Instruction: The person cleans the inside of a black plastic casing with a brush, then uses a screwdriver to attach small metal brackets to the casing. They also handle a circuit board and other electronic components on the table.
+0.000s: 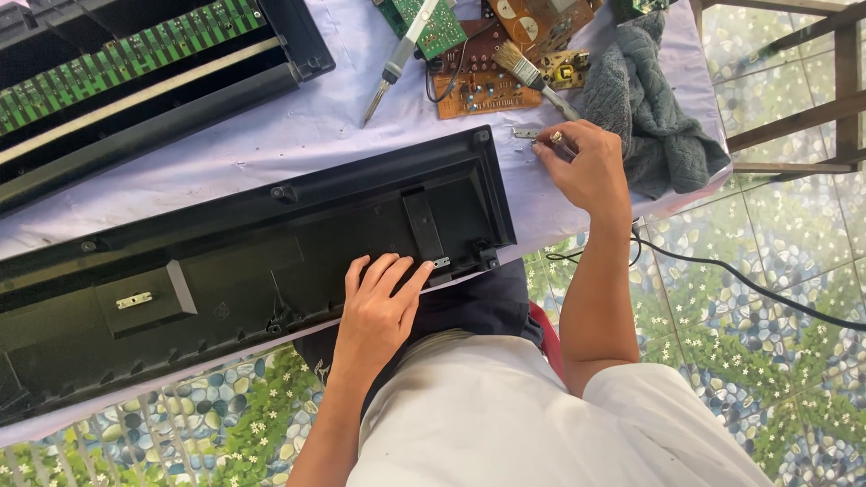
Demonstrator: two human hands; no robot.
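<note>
A long black plastic keyboard casing (271, 243) lies across the white-covered table (298, 126), inner side up. My left hand (379, 302) rests flat on its near edge, fingertips beside a small metal clip (441, 262). My right hand (585, 162) is past the casing's right end, fingers pinched on a small metal part (557, 139) among tiny screws (524, 133) on the cloth. The paintbrush (532, 74) lies just above that hand.
Another keyboard section with a green circuit strip (126, 54) lies at the upper left. A soldering iron (397, 63), brown circuit boards (478, 77) and a grey knitted cloth (649, 108) sit at the top. A black cable (749, 284) crosses the pebble-patterned floor.
</note>
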